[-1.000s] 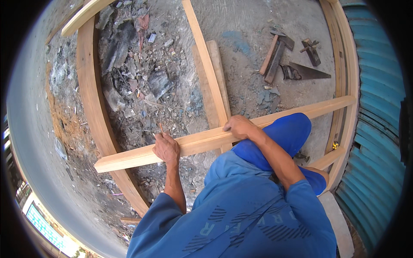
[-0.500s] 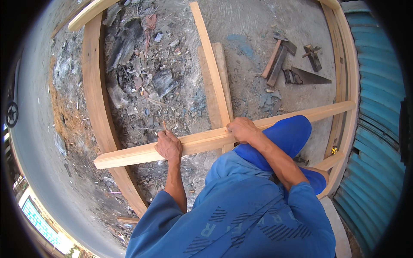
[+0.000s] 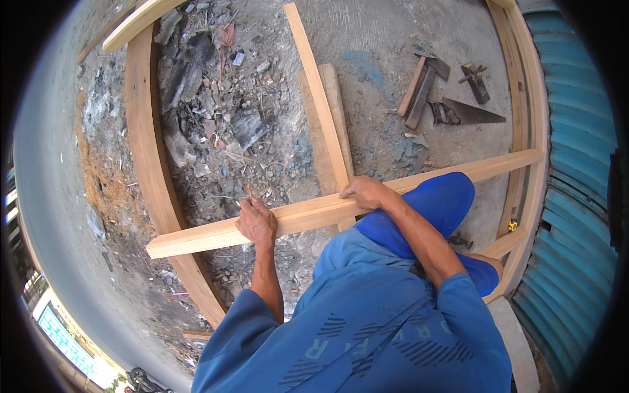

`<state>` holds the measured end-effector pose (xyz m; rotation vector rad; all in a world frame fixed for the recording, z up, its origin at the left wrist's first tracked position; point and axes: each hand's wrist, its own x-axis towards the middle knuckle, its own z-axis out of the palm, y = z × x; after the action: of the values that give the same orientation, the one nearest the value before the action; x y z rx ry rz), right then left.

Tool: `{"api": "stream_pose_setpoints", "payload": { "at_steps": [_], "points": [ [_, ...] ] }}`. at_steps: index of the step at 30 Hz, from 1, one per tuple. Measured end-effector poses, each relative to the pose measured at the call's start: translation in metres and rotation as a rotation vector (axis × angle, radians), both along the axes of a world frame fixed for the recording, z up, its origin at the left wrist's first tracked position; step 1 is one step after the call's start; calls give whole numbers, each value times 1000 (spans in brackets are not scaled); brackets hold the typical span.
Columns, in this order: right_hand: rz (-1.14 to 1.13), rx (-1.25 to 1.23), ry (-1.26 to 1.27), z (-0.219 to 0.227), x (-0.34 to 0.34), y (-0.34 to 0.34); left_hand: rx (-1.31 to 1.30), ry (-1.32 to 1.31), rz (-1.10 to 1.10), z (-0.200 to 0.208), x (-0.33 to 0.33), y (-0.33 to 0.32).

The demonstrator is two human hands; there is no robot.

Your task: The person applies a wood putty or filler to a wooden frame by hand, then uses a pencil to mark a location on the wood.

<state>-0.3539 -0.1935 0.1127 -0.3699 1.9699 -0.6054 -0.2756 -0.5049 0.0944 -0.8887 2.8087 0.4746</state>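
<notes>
A long pale wooden beam point(image 3: 301, 216) runs across in front of me, its left end lying over a darker plank. My left hand point(image 3: 257, 221) rests closed against the beam's left part, and a thin orange-brown pencil point(image 3: 249, 190) sticks up from its fingers. Curled over the beam's upper edge is my right hand point(image 3: 368, 194), its fingertips at the spot where a narrow wooden strip point(image 3: 319, 92) meets the beam. My raised knee in blue trousers point(image 3: 439, 203) is close against the beam, beneath my right forearm.
The darker plank point(image 3: 145, 111) stretches away on the left over rubble point(image 3: 242, 124). A short board point(image 3: 317, 141) lies under the strip. At the far right are a hammer point(image 3: 414, 85), a hand saw point(image 3: 472, 114) and a wooden plane point(image 3: 476, 85). Blue corrugated sheet point(image 3: 580, 131) borders the right.
My right hand has shifted slightly left along the beam, its fingers now nearer the strip's end. My left hand keeps its place with the pencil.
</notes>
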Motion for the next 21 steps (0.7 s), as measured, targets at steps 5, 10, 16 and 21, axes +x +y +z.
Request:
{"api": "stream_pose_setpoints", "payload": {
  "at_steps": [5, 10, 16, 21],
  "points": [
    [46, -28, 115, -1, 6, 4, -7, 11, -17, -4, -1, 2],
    [71, 121, 91, 42, -6, -16, -29, -11, -15, -3, 1, -2],
    [-40, 79, 110, 40, -2, -6, -27, 25, -19, 1, 0, 0],
    [9, -5, 184, 32, 6, -2, -10, 17, -20, -1, 0, 2]
  ]
}}
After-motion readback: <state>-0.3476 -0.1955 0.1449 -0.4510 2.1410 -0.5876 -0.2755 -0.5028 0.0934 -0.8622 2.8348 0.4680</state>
